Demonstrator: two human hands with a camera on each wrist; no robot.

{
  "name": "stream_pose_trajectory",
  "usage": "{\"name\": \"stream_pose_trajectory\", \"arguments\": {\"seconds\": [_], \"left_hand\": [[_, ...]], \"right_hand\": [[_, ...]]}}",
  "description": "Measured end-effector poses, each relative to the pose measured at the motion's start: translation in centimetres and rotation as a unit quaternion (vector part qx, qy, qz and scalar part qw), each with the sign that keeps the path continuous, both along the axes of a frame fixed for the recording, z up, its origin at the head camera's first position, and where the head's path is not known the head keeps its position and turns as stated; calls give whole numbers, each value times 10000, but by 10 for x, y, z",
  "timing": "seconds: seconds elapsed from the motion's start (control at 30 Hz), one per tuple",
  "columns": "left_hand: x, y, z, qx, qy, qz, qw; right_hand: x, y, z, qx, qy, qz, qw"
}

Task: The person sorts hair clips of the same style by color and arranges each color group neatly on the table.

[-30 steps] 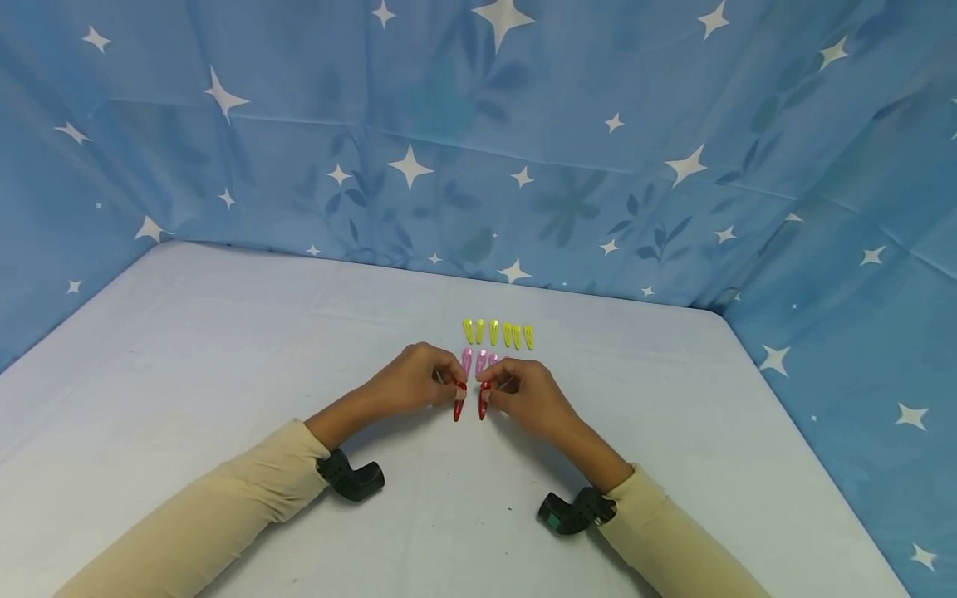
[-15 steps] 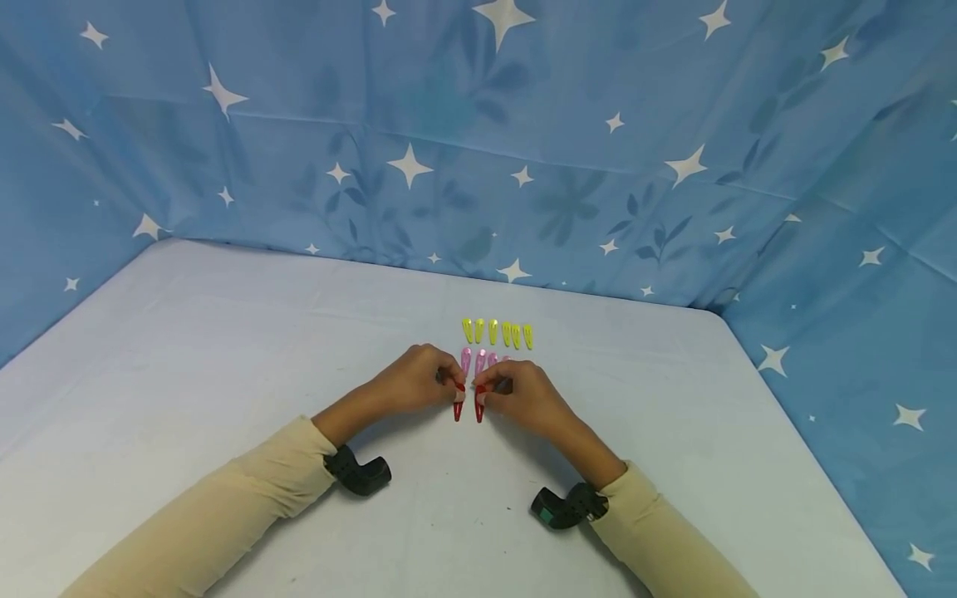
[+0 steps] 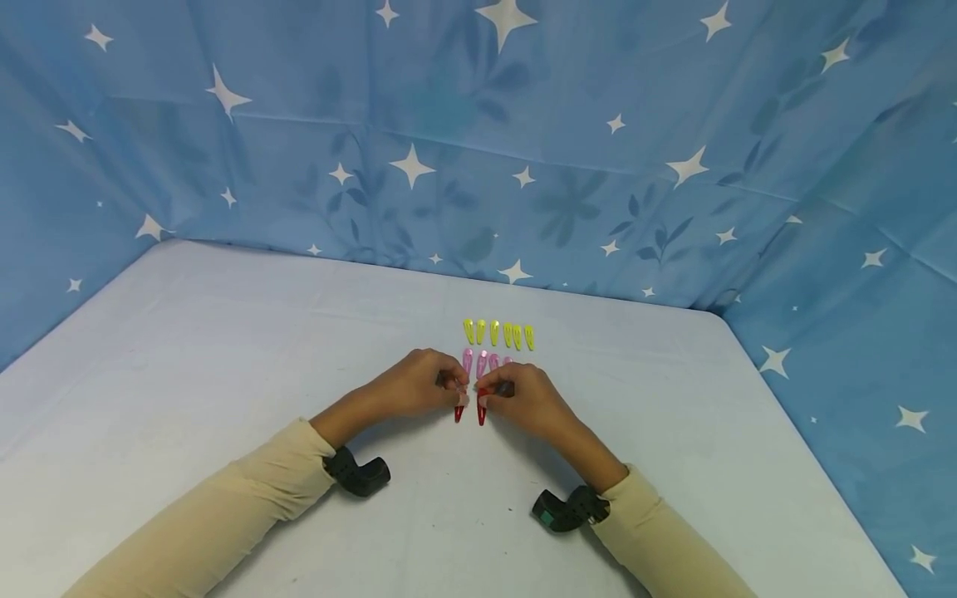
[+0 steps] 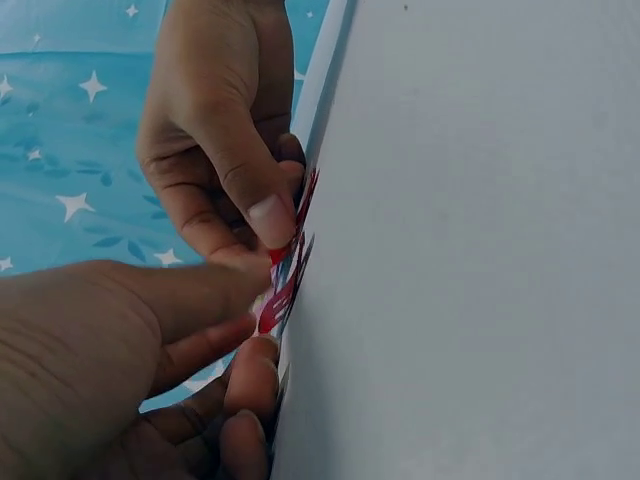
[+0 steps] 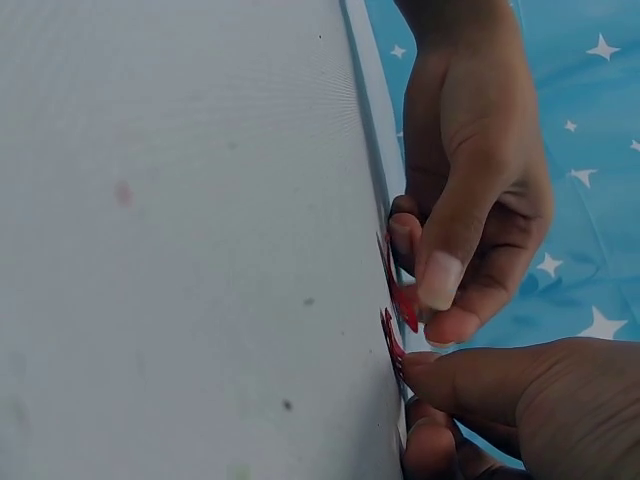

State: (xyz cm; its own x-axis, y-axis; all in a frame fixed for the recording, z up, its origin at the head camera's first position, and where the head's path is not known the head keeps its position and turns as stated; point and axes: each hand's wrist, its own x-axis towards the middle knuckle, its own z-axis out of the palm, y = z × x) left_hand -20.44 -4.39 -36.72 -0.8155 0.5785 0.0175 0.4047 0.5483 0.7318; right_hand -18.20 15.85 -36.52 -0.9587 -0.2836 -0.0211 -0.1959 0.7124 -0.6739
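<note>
In the head view, two red snap hair clips lie side by side on the white table, pointed ends toward me. My left hand [image 3: 420, 384] pinches the left red hair clip [image 3: 459, 414] between thumb and fingertips. Just across a narrow gap, my right hand [image 3: 527, 399] pinches the right red hair clip [image 3: 482, 415]. Fingers cover the upper part of both clips. Each wrist view shows the red clips low over the tabletop, with both hands close together. Behind the fingertips is a row of pink hair clips [image 3: 482, 362], partly hidden by the right hand.
A row of several yellow hair clips [image 3: 494, 332] lies beyond the pink ones. The white-covered table [image 3: 247, 349] stretches out on both sides. A blue curtain with white stars [image 3: 441, 208] hangs along the back and sides.
The right hand has shifted slightly left with its red clip, narrowing the gap between the clips. The left fingers now cover more of their red clip.
</note>
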Motion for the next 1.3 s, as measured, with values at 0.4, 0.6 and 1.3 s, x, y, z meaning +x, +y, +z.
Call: {"name": "stream_pose_trajectory", "arguments": {"seconds": [0.4,0.6,1.3], "left_hand": [[1,-11,1,-248,302,-809,9960],[3,-9,1,-396,285,-696,9964],[6,-3,3,-555,405,-697,9952]], "right_hand": [[1,0,3,33,-68,184,9998],[1,0,4,54,-46,145,9999],[3,1,3,-2,-10,105,9999]]}}
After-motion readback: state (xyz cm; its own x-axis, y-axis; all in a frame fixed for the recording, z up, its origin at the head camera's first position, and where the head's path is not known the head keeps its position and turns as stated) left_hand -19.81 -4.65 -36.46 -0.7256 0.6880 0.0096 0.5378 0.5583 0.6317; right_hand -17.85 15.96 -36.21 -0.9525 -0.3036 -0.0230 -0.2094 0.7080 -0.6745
